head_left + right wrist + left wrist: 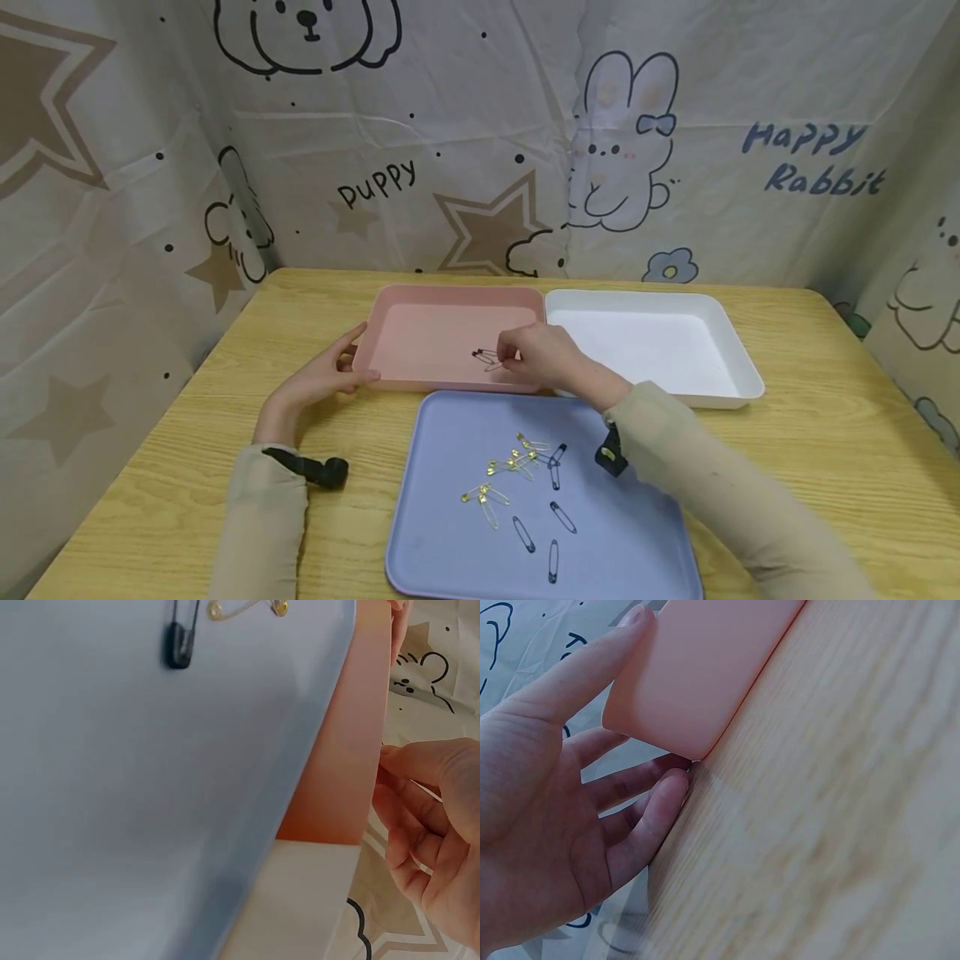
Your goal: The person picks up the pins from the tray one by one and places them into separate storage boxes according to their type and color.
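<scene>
My right hand [543,354] is lowered into the pink tray [420,333], thumb and fingertips close together around the end of a black safety pin. Other black safety pins [483,356] lie in the tray beside those fingertips, which partly cover them. In the right wrist view the tray wall hides the fingertips of this hand [431,832]. The left hand [322,371] holds the tray's near left corner, thumb along the front wall and fingers at the left side. Gold safety pins [517,461] and black safety pins [553,560] lie scattered on the blue tray [465,417].
A white tray [637,342] stands against the pink tray's right side. The blue tray lies in front of both, on a wooden table [330,533]. Behind the table hangs a printed curtain [465,125]. Each wrist wears a small black camera [333,473].
</scene>
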The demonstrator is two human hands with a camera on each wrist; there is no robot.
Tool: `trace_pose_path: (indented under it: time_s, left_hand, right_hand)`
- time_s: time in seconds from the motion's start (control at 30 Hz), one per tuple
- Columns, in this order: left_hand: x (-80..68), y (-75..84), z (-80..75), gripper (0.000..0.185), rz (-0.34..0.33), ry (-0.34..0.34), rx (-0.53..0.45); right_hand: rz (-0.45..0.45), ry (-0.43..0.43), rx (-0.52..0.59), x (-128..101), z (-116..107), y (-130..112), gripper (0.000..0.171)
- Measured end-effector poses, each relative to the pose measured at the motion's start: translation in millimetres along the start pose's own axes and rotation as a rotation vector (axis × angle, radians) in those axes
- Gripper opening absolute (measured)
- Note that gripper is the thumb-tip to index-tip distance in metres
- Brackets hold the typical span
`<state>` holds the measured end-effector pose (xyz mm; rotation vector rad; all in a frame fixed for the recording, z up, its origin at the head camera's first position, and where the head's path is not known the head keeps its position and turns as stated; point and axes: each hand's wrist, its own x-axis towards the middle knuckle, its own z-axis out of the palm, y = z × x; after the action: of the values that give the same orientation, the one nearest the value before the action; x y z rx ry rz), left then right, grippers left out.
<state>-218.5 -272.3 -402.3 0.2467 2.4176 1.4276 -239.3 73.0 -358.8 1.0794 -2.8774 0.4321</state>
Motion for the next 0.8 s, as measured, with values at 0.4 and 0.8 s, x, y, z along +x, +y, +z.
trace_pose_path:
  time_s: [0.4,0.8]
  left_hand:
    - [0.1,-0.1,-0.2,0.088,0.006,0.004,0.0]
    - [1.0,-2.2,0.6,0.089,-0.003,0.005,-0.005]
  right_hand:
    - [0.014,0.017,0.008,13.8,7.1,-1.1,0.005]
    - [0.039,0.008,0.004,19.8,16.9,-0.2,0.001]
